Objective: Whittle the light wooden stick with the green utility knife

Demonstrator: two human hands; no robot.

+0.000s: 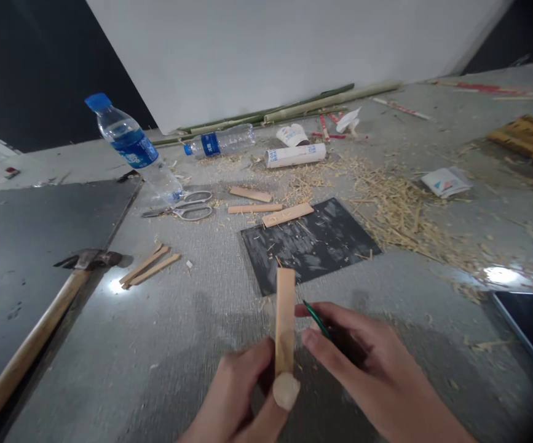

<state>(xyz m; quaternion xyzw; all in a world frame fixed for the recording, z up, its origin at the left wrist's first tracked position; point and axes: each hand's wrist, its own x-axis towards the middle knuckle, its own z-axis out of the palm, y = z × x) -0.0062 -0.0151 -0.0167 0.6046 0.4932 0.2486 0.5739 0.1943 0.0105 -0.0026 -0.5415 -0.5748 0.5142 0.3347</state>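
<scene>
My left hand (243, 391) is closed around the lower end of a flat bamboo strip (285, 314), which points away from me. A pale round patch covers the thumb's tip; I cannot tell what it is. Just right of the strip, my right hand (372, 357) is closed on a slim green pointed stick (316, 319), most of it hidden in the fingers. Its tip stands near the strip, apart from it. Beyond both hands lies a dark sandpaper-like sheet (326, 246) with pale dust on it. One bamboo piece (288, 215) rests on its far edge.
Scissors (192, 206) and an upright water bottle (134, 147) stand left of more bamboo pieces (254, 208). A hammer (58, 301) lies far left, near thin wooden strips (150, 266). Shavings (409, 215) cover the right side. A dark flat device (531, 326) sits at right.
</scene>
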